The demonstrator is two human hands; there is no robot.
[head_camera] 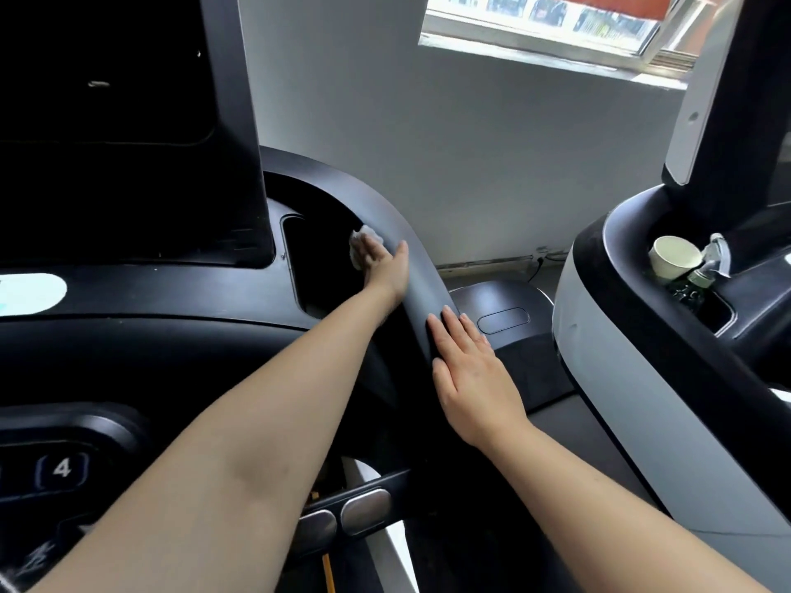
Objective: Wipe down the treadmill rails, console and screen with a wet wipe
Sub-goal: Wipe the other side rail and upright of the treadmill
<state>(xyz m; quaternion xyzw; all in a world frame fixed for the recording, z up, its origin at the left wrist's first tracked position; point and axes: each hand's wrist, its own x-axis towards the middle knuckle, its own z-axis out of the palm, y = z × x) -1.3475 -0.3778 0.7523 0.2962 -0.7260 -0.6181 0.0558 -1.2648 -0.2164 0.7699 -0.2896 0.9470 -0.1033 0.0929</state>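
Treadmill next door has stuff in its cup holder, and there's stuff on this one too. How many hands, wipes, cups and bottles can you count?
Hands: 2, the left hand pressing the wet wipe and the right hand flat on the rail
Wet wipe: 1
Paper cup: 1
Spray bottle: 1
Total: 5

The wet wipe [358,241] is mostly hidden under the left hand [382,263], only a white edge showing; the screen [107,122] is cut off by the top and left edges. The bottle [693,284] beside the paper cup [674,256] sinks out of sight into its holder; the button [62,468] beside the "4" is cut by the left edge.
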